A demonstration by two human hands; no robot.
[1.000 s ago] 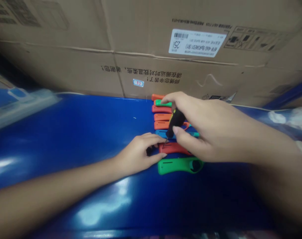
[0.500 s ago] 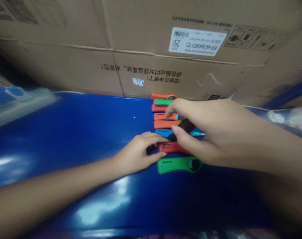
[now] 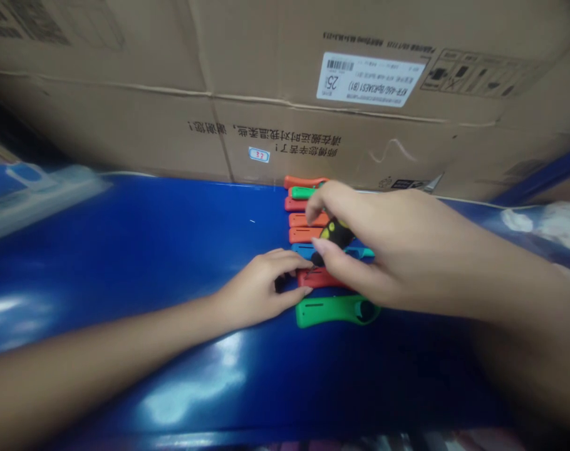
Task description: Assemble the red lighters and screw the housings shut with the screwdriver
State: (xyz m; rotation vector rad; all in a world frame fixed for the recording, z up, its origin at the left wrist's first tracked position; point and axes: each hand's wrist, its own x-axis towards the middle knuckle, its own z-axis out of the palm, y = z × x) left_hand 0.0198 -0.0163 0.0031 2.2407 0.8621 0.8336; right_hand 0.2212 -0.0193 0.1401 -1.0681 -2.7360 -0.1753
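My right hand [image 3: 383,241] is closed around a screwdriver [image 3: 337,233] with a black and yellow handle. The screwdriver is tilted, and its thin shaft points down at the left end of a red handle-shaped plastic piece [image 3: 329,278]. My left hand [image 3: 261,285] pinches that same end, index finger and thumb on either side. Something black shows between these fingers, too hidden to name. A green piece [image 3: 332,311] with a dark round part lies just nearer to me. Beyond the red one sits a blue piece [image 3: 302,250], partly covered by my right hand.
Farther back, orange pieces [image 3: 304,235], another green piece [image 3: 302,193] and more red ones continue the row. They lie on a glossy blue table [image 3: 172,238]. A large cardboard box [image 3: 148,138] stands behind. Clear plastic bags [image 3: 564,225] lie at right.
My right hand and the screwdriver have shifted slightly left, and the handle has turned so more yellow shows. My left hand and the red piece stay in place.
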